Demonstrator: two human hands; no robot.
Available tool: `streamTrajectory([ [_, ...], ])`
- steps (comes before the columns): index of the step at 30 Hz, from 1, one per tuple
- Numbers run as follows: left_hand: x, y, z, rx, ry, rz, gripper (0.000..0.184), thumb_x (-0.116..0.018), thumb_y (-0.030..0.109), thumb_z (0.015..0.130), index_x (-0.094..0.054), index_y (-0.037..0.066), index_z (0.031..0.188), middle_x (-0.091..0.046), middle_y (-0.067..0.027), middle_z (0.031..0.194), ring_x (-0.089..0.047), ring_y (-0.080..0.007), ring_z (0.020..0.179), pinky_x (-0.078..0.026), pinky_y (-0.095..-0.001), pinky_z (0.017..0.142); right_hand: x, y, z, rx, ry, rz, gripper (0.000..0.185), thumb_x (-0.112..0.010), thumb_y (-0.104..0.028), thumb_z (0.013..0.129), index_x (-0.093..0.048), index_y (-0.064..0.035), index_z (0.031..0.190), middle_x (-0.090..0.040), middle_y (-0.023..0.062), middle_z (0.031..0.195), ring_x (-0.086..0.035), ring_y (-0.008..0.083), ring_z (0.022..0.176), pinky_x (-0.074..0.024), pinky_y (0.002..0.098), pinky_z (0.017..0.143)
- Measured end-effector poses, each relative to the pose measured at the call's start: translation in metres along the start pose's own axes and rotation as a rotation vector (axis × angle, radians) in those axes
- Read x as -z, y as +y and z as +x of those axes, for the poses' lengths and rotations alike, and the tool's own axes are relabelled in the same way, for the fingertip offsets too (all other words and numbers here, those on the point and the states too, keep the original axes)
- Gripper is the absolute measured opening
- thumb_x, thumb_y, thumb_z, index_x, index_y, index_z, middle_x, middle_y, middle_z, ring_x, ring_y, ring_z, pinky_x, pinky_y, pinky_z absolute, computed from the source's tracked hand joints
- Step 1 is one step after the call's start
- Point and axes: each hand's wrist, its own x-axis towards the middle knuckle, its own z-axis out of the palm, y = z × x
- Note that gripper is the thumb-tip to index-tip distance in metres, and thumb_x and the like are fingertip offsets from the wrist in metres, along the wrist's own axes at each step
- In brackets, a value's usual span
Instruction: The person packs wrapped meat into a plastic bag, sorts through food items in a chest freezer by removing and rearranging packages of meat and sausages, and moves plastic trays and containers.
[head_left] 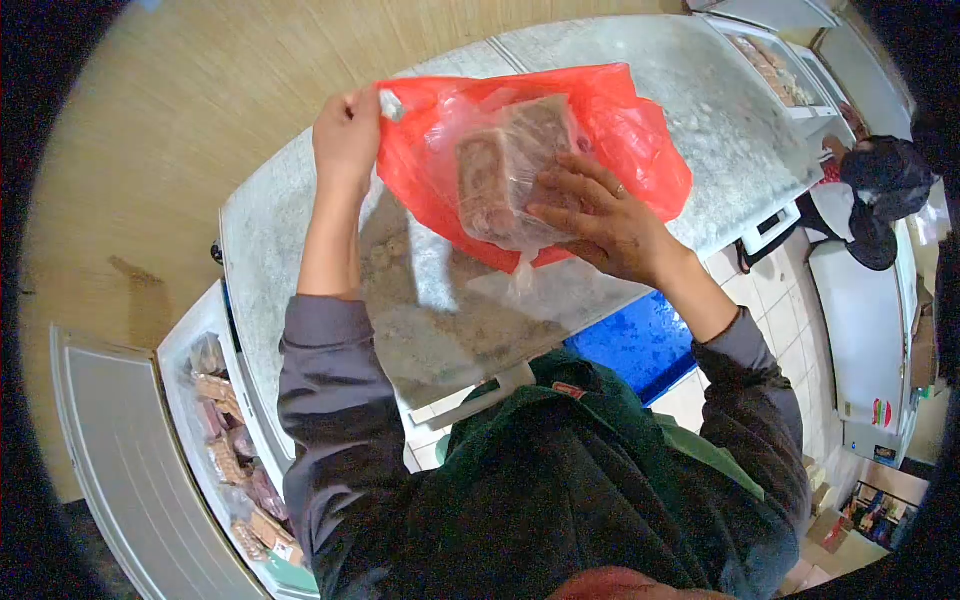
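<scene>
A red plastic bag [640, 130] lies spread over a pale, frosty-looking freezer top in front of me. My left hand [348, 140] is closed on the bag's upper left edge, where a small whitish bit of plastic [391, 105] shows beside the fingers. On the bag sit brownish block-shaped packs [484, 180] wrapped in clear plastic, whose gathered end [523, 275] hangs toward me. My right hand [595, 215] rests on the right side of these packs with its fingers stretched out, covering part of them. What the packs contain is not clear.
To the left, an open chest freezer [175, 365] holds several wrapped packs [222, 395]. Another open freezer [775, 65] stands at the upper right. A person in dark headwear [880, 175] bends nearby. A blue tub [640, 345] is below the near edge; a white freezer [860, 330] stands right.
</scene>
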Motion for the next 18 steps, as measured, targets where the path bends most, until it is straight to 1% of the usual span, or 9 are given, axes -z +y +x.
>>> streamTrajectory([
  [1,-0.004,0.01,0.003,0.064,-0.025,-0.178,0.023,-0.054,0.021,0.086,-0.058,-0.001,0.082,-0.061,-0.0078,0.074,-0.056,-0.0109,0.067,-0.044,-0.0242,0.061,0.0,0.0,0.003,-0.008,-0.012,0.001,0.056,-0.067,-0.014,0.069,-0.049,-0.0159,0.122,-0.042,0.0108,0.127,-0.035,0.0349,0.121,-0.0349,0.0434,0.099],
  [4,-0.029,0.072,-0.034,-0.099,-0.232,-0.497,0.021,-0.05,0.018,0.089,-0.057,-0.001,0.083,-0.06,-0.0042,0.077,-0.054,-0.0085,0.07,-0.044,-0.022,0.064,-0.004,0.006,0.019,-0.024,-0.017,-0.008,0.058,-0.066,-0.013,0.069,-0.047,-0.0155,0.123,-0.041,0.0114,0.128,-0.034,0.0357,0.122,-0.0345,0.0449,0.099],
  [7,-0.026,0.108,-0.072,-0.24,-0.414,-0.233,0.018,-0.05,0.017,0.09,-0.056,0.0,0.088,-0.061,-0.0047,0.079,-0.054,-0.0081,0.072,-0.043,-0.0211,0.066,-0.022,0.009,0.036,-0.064,0.031,-0.049,0.062,-0.065,-0.014,0.068,-0.044,-0.0152,0.126,-0.04,0.0126,0.13,-0.033,0.0367,0.123,-0.0325,0.0466,0.1],
  [9,-0.024,0.094,-0.073,-0.232,-0.38,-0.294,0.018,-0.05,0.017,0.09,-0.055,0.0,0.09,-0.061,-0.0051,0.08,-0.055,-0.0087,0.072,-0.044,-0.0216,0.066,-0.032,0.01,0.047,-0.147,0.074,-0.097,0.064,-0.065,-0.015,0.067,-0.042,-0.0141,0.127,-0.039,0.0136,0.13,-0.032,0.0371,0.123,-0.0308,0.0475,0.101],
  [12,-0.013,0.085,-0.064,-0.127,-0.317,-0.464,0.019,-0.049,0.016,0.09,-0.054,-0.002,0.092,-0.062,-0.0062,0.081,-0.056,-0.0097,0.072,-0.046,-0.0229,0.066,-0.035,0.008,0.051,-0.111,0.111,-0.287,0.064,-0.066,-0.02,0.069,-0.042,-0.0133,0.127,-0.037,0.0166,0.131,-0.031,0.038,0.124,-0.0297,0.0492,0.101],
  [13,-0.01,0.083,-0.059,-0.078,-0.288,-0.537,0.019,-0.049,0.016,0.09,-0.053,-0.002,0.093,-0.062,-0.0066,0.081,-0.056,-0.01,0.072,-0.046,-0.0234,0.066,-0.027,0.006,0.05,-0.119,0.117,-0.22,0.063,-0.066,-0.022,0.071,-0.041,-0.013,0.127,-0.036,0.0175,0.132,-0.031,0.0383,0.124,-0.0293,0.0495,0.101],
  [15,-0.006,0.076,-0.054,-0.076,-0.209,-0.519,0.019,-0.048,0.016,0.091,-0.053,-0.003,0.093,-0.062,-0.0074,0.082,-0.057,-0.0106,0.071,-0.046,-0.0237,0.066,0.001,0.006,0.039,-0.128,0.121,-0.078,0.061,-0.065,-0.027,0.073,-0.041,-0.0123,0.128,-0.034,0.0192,0.133,-0.031,0.0391,0.124,-0.0285,0.0502,0.101],
  [17,-0.004,0.073,-0.05,-0.096,-0.161,-0.508,0.019,-0.047,0.015,0.091,-0.052,-0.003,0.092,-0.062,-0.0085,0.082,-0.057,-0.0113,0.071,-0.047,-0.0239,0.066,0.017,0.036,0.004,-0.529,0.047,-0.456,0.059,-0.064,-0.032,0.076,-0.042,-0.0107,0.127,-0.034,0.0211,0.133,-0.031,0.0394,0.123,-0.0295,0.0477,0.101],
  [18,-0.004,0.073,-0.05,-0.112,-0.157,-0.506,0.019,-0.047,0.015,0.091,-0.052,-0.003,0.092,-0.062,-0.0091,0.082,-0.057,-0.0117,0.071,-0.047,-0.0239,0.066,0.033,0.038,-0.008,-0.636,0.067,-0.55,0.053,-0.061,-0.027,0.076,-0.044,-0.01,0.124,-0.038,0.0207,0.129,-0.038,0.0384,0.117,-0.0347,0.0452,0.096],
])
